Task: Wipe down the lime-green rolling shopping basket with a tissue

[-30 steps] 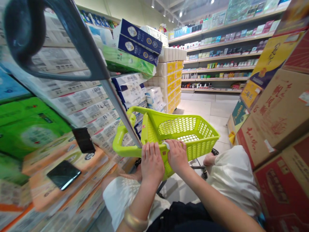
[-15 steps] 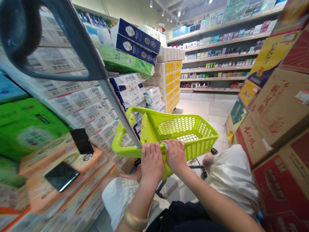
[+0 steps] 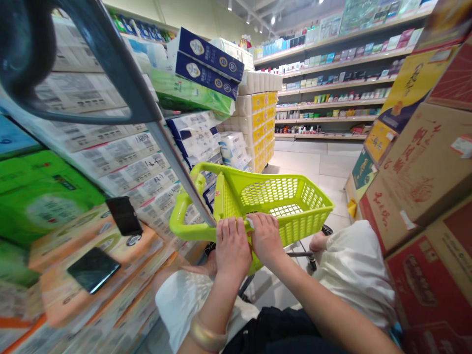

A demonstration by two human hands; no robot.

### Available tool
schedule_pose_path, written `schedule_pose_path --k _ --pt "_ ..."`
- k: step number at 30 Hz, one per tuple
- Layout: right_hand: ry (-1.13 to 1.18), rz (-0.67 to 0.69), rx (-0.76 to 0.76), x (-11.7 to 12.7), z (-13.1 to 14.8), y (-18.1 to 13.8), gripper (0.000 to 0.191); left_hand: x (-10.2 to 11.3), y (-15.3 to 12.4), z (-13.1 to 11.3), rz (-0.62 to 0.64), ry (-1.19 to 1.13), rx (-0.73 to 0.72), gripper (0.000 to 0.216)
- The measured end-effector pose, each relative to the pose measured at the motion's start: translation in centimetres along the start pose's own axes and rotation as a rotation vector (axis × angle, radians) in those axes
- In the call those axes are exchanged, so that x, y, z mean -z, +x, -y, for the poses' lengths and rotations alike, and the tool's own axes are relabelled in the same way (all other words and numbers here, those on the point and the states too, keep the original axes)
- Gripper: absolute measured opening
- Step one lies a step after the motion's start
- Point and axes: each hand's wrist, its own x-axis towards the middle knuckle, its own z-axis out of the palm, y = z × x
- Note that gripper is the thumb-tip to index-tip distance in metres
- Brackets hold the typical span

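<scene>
Directly under the two-handed grip (image 3: 233, 251) lies the green basket's rim (image 3: 304, 219).

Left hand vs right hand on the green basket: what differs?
The left hand points nearly straight up the picture; the right hand slants up and leftward.
A scrap of white shows at the right hand's fingers; none shows at the left.
The left hand's forearm wears a gold bangle; the right's visible forearm is bare.
Shared: both rest on the near side of the green basket, backs showing.
</scene>
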Motion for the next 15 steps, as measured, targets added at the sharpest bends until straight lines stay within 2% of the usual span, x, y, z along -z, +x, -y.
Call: schedule_pose_path --k 4,7,10,15 --pt "0.045 0.015 0.064 -0.1 0.7 0.1 0.027 0.1 -0.1 0.2 -0.008 -0.008 -0.017 0.04" --pt "0.035 0.023 0.071 0.2 -0.7 -0.1 0.033 0.0 -0.2 0.3 -0.017 -0.017 -0.017 0.043" --pt "-0.037 0.005 0.016 0.5 -1.9 -0.2 0.033 -0.1 -0.1 0.1 -0.001 -0.022 -0.008 0.045" --pt "-0.037 0.007 0.022 0.1 -0.3 0.0 0.029 -0.1 0.0 -0.1 0.012 -0.007 0.026 0.041"
